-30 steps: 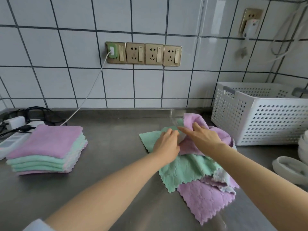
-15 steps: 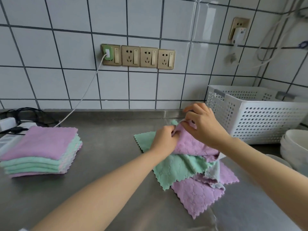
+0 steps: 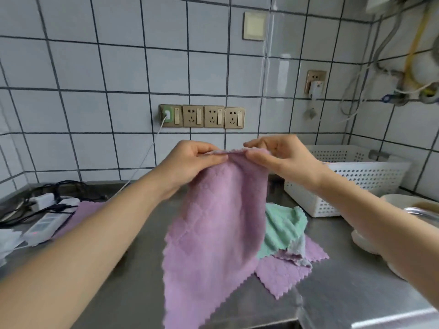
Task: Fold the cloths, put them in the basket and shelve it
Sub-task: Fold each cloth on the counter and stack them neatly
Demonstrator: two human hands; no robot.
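- Two hands held one lilac cloth [image 3: 213, 224] up above the tabletop [image 3: 133, 276]: your left hand [image 3: 190, 162] pinched its top edge between thumb and curled fingers, and your right hand [image 3: 280, 157] pinched the same edge just beside it, so each grip was clamped on that cloth.
- That cloth was a soft, plush square with a quilted diamond pattern pressed into the pile and a zigzag, pinked border; it hung down in a loose drape, its lower part blurred.
- Several unfolded cloths [image 3: 285, 229] lay in a rumpled heap on the tabletop behind and to the right of the hanging one: a mint-green one bunched in ridges on top, a pale grey strip at its edge, and a flat lilac one underneath with the same sawtooth border.
- One white plastic basket [image 3: 351, 176] stood at the back right against the tiled wall, rectangular, its walls pierced with rows of round holes; you could not see into it from this angle.
- One corner of a flat lilac cloth [image 3: 88, 212] showed at the left behind your forearm, next to a white power strip [image 3: 47, 224] and a tangle of black cables.
- Some white bowls [image 3: 408, 203] sat at the right edge, partly hidden by your right arm.
- Brushed, dull grey metal made up the tabletop, and glossy white square tiles with dark grout covered the wall, which carried a row of four brass-coloured sockets [image 3: 202, 116].
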